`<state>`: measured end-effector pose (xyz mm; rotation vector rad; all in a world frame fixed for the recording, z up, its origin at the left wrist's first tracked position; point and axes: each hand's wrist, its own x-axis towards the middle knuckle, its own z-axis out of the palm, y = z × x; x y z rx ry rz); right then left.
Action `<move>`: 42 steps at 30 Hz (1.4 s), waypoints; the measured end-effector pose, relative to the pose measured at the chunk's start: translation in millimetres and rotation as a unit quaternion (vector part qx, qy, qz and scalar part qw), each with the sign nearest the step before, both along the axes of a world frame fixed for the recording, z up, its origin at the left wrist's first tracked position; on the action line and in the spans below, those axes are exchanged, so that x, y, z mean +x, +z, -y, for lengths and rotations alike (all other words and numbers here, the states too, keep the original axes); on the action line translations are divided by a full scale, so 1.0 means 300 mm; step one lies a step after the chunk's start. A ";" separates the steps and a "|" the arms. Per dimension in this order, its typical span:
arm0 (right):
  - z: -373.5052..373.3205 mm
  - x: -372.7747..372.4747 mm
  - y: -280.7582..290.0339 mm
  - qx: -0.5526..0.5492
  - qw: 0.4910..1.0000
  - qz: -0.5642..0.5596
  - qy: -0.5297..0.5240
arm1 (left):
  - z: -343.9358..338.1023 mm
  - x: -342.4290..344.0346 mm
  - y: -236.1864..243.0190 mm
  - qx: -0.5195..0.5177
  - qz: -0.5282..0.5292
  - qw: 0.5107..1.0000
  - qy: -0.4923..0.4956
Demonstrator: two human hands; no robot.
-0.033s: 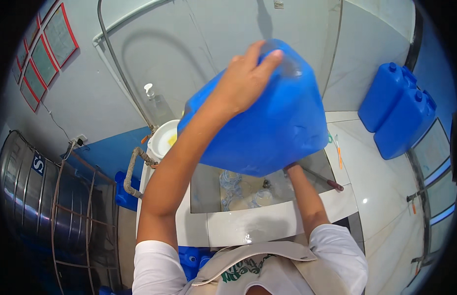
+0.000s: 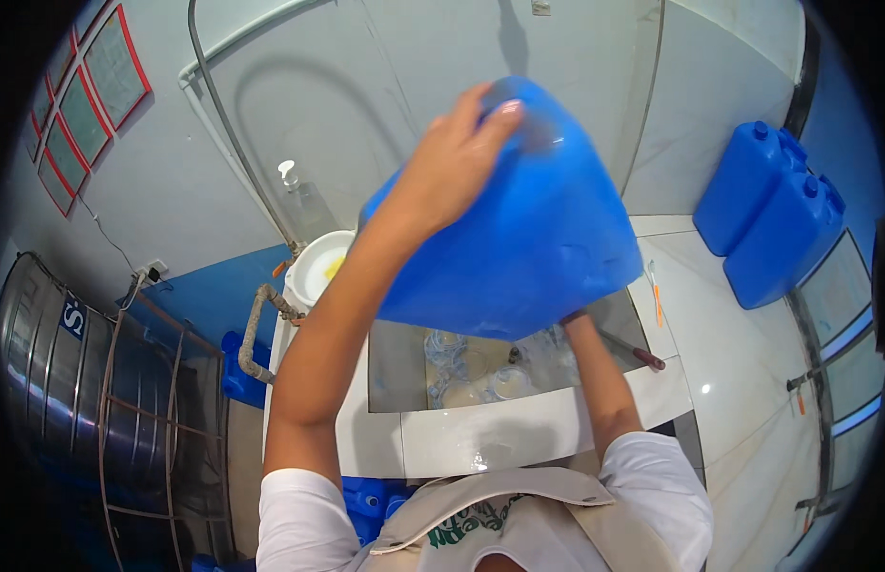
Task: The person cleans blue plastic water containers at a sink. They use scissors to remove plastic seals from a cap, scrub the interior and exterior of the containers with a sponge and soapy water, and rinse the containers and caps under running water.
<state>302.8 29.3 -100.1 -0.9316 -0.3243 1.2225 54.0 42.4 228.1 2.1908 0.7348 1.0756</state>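
A large blue plastic jerrycan [image 2: 518, 238] is held tilted above the sink [image 2: 395, 381], one corner pointing up. My left hand [image 2: 461, 157] grips its upper end, thumb on the near face and fingers over the far edge. Beneath the jerrycan's lower right side is my right hand [image 2: 574, 317]; its fingers are hidden behind the jerrycan. Clear plastic bottles or cups [image 2: 452, 357] lie in the sink below, partly covered by the jerrycan.
A white basin [image 2: 314, 262] with something yellow and a pump bottle [image 2: 299, 195] stand at the left. A tool with a dark red handle [image 2: 649, 359] rests by the sink's right edge. An orange brush [image 2: 658, 303] and two blue jerrycans [image 2: 752, 191] are further right.
The jerrycan's top and my left hand have shifted slightly left. Its lower right corner has moved a little right, and my right hand has gone slightly right with it.
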 end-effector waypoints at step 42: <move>-0.701 -0.468 0.520 -0.088 0.785 0.471 0.393 | -0.345 -0.218 -1.021 -0.117 -0.235 0.956 0.134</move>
